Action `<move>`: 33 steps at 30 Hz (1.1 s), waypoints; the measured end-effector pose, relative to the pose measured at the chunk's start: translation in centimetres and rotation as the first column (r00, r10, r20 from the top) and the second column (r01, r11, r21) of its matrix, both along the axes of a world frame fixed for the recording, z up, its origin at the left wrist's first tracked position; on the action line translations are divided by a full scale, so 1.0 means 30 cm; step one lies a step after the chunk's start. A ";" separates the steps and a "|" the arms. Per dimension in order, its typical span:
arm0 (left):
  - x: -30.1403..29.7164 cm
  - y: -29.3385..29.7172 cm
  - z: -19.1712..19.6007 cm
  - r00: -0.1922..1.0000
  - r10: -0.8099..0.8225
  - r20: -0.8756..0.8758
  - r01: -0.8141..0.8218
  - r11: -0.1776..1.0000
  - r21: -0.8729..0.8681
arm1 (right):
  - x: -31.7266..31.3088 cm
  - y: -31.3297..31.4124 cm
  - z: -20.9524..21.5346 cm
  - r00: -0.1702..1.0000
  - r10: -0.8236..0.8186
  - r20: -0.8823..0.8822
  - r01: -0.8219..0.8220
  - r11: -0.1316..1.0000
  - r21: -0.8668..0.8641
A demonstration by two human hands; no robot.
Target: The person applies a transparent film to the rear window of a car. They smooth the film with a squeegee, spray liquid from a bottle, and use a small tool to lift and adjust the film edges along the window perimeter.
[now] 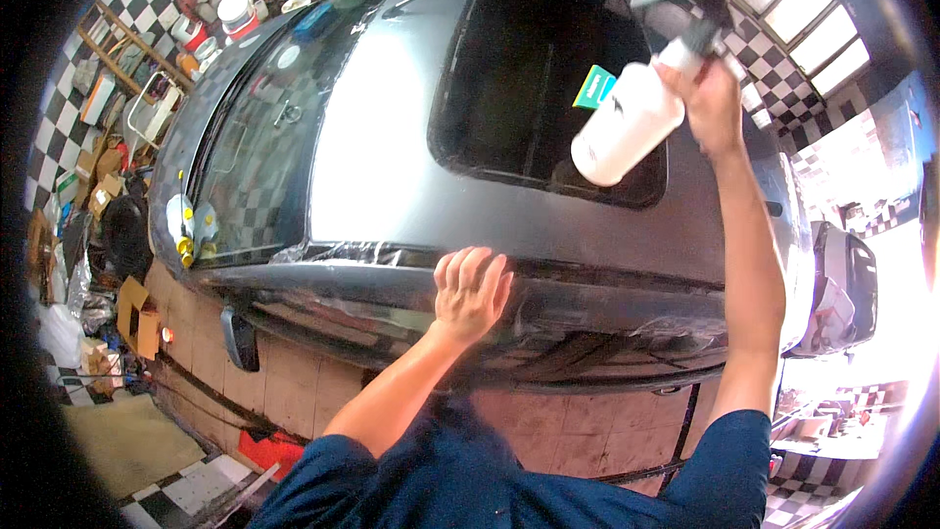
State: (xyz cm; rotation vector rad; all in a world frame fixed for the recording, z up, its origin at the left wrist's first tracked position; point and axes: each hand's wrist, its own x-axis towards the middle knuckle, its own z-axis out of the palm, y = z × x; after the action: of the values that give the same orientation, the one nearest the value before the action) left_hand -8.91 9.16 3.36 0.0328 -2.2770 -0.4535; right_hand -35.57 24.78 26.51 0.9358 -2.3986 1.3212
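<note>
A white spray bottle (627, 127) with a dark spray head is tilted above the car's dark sunroof (529, 69). My right hand (710, 103) is closed around its neck, high over the far right of the roof. The spray head and part of the hand are smeared by motion. My left hand (470, 296) rests on the near edge of the grey car roof (392, 176), its fingers loosely bent over the edge and holding nothing. On the sunroof, partly behind the bottle, a green and yellow packet or card (593, 86) shows.
The windshield (269, 127) and a side mirror (240, 338) are at the left. White tubs (235, 12), cardboard boxes (137, 316) and plastic sheeting (64, 323) crowd the floor there. Another dark vehicle (847, 284) stands at the right. Bright windows (793, 0) line the far right wall.
</note>
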 end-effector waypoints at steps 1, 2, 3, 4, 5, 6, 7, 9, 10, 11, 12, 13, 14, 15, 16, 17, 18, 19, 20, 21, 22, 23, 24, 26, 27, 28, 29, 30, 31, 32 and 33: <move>0.000 0.000 0.000 1.000 0.000 0.005 0.000 1.000 -0.002 | -0.075 -0.007 0.037 1.000 -0.009 0.018 0.010 0.999 -0.035; -0.001 -0.004 -0.005 1.000 -0.001 0.012 0.001 1.000 -0.001 | -0.175 -0.016 0.067 0.997 -0.072 -0.032 0.072 0.997 0.015; -0.001 -0.005 -0.006 1.000 0.001 0.021 -0.001 1.000 -0.008 | -0.279 -0.021 0.093 0.988 -0.130 -0.081 0.134 0.989 0.055; -0.005 -0.003 -0.007 1.000 0.002 0.024 -0.002 1.000 -0.013 | -0.369 -0.029 0.107 0.973 -0.167 -0.157 0.176 0.983 0.045; -0.009 0.000 -0.007 1.000 0.000 0.027 0.001 1.000 -0.018 | -0.459 -0.028 0.108 0.950 -0.207 -0.232 0.220 0.975 0.033; -0.012 0.002 0.000 0.999 0.000 0.033 0.001 0.999 -0.036 | -0.544 -0.027 0.100 0.921 -0.241 -0.306 0.258 0.966 0.016; -0.014 0.005 0.004 0.999 -0.006 0.042 0.007 0.999 -0.032 | -0.615 -0.023 0.085 0.886 -0.271 -0.377 0.291 0.957 -0.004; -0.006 0.001 0.004 0.997 0.012 0.073 -0.011 1.000 -0.022 | -0.682 -0.078 0.015 0.787 -0.470 -0.400 0.523 0.852 0.028; -0.004 -0.002 0.011 0.998 0.016 0.067 -0.014 0.999 -0.031 | -0.715 -0.082 -0.021 0.763 -0.516 -0.389 0.565 0.825 0.015; -0.016 -0.002 0.012 0.999 0.007 0.050 -0.006 1.000 -0.026 | -0.758 -0.068 -0.051 0.736 -0.561 -0.378 0.607 0.795 0.003; -0.021 0.004 0.008 0.999 -0.006 0.048 0.007 1.000 -0.022 | -0.823 -0.023 -0.095 0.726 -0.606 -0.326 0.637 0.771 -0.015; -0.019 0.006 0.004 0.999 -0.015 0.053 0.016 1.000 -0.017 | -0.899 0.033 -0.121 0.749 -0.583 -0.315 0.626 0.778 0.048; -0.010 -0.002 0.004 0.997 0.014 0.073 -0.013 1.000 -0.021 | -0.884 -0.031 -0.146 0.736 -0.630 -0.247 0.651 0.759 0.002; -0.012 0.001 0.010 0.997 -0.011 0.072 0.011 1.000 -0.003 | -0.956 0.038 -0.152 0.637 -0.690 -0.344 0.731 0.682 -0.013; -0.007 -0.006 0.010 0.997 0.000 0.074 0.001 1.000 -0.010 | -0.986 0.035 -0.159 0.675 -0.642 -0.363 0.700 0.713 0.040; -0.004 -0.006 0.010 0.997 -0.002 0.072 0.003 1.000 -0.013 | -1.037 0.069 -0.165 0.680 -0.648 -0.343 0.712 0.695 0.100; -0.005 -0.005 0.011 0.997 -0.007 0.075 0.008 1.000 -0.009 | -1.097 0.098 -0.173 0.671 -0.613 -0.417 0.705 0.702 0.102; -0.004 -0.007 0.013 0.997 0.000 0.077 0.000 1.000 -0.011 | -1.114 0.071 -0.180 0.664 -0.569 -0.485 0.688 0.718 0.100; 0.002 -0.011 0.014 0.997 0.004 0.079 -0.003 1.000 -0.013 | -1.124 0.054 -0.191 0.713 -0.542 -0.446 0.654 0.743 0.143; 0.001 -0.013 0.012 0.997 0.009 0.083 -0.007 1.000 -0.016 | -1.124 0.038 -0.170 0.754 -0.512 -0.412 0.619 0.764 0.182; 0.003 -0.015 0.009 0.996 0.008 0.087 -0.007 1.000 -0.018 | -1.112 0.026 -0.163 0.790 -0.486 -0.375 0.584 0.781 0.219; 0.004 -0.017 0.006 0.996 0.003 0.092 -0.001 1.000 -0.021 | -1.102 0.028 -0.170 0.820 -0.438 -0.368 0.535 0.814 0.226; -0.007 -0.011 0.004 0.997 -0.007 0.082 0.008 1.000 -0.014 | -1.106 0.075 -0.156 0.838 -0.400 -0.372 0.501 0.833 0.233; -0.016 -0.011 0.011 0.997 -0.024 0.079 0.026 0.999 -0.026 | -1.092 0.209 -0.159 0.844 -0.366 -0.392 0.441 0.890 0.119; -0.024 -0.007 0.012 0.996 -0.032 0.078 0.034 0.999 -0.027 | -1.034 0.264 -0.190 0.719 -0.451 -0.529 0.559 0.827 0.054; -0.027 -0.006 0.010 0.996 -0.040 0.076 0.042 0.999 -0.024 | -0.969 0.321 -0.182 0.839 -0.392 -0.377 0.474 0.867 0.153; -0.014 -0.006 0.022 0.987 -0.005 0.158 0.009 1.000 -0.022 | -0.897 0.342 -0.173 0.926 -0.319 -0.204 0.362 0.902 0.235; -0.005 -0.013 0.013 0.989 0.028 0.148 -0.023 0.999 -0.035 | -0.790 0.369 -0.173 0.908 -0.361 -0.213 0.413 0.855 0.314; 0.002 -0.016 0.011 0.990 0.024 0.141 -0.020 0.999 -0.030 | -0.701 0.450 -0.172 0.878 -0.419 -0.233 0.479 0.788 0.388; -0.004 -0.013 0.003 0.995 0.017 0.101 -0.009 0.996 -0.087 | -0.663 0.621 -0.166 0.837 -0.492 -0.241 0.543 0.691 0.477; -0.013 -0.004 -0.001 0.996 0.002 0.095 0.005 0.997 -0.078 | -0.638 0.789 -0.189 0.797 -0.555 -0.239 0.580 0.592 0.560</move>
State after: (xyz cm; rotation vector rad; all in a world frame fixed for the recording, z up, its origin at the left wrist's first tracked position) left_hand -9.31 9.04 3.33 0.0133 -2.3864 -0.3697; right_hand -54.70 48.46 20.85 0.2082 -2.7846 0.2685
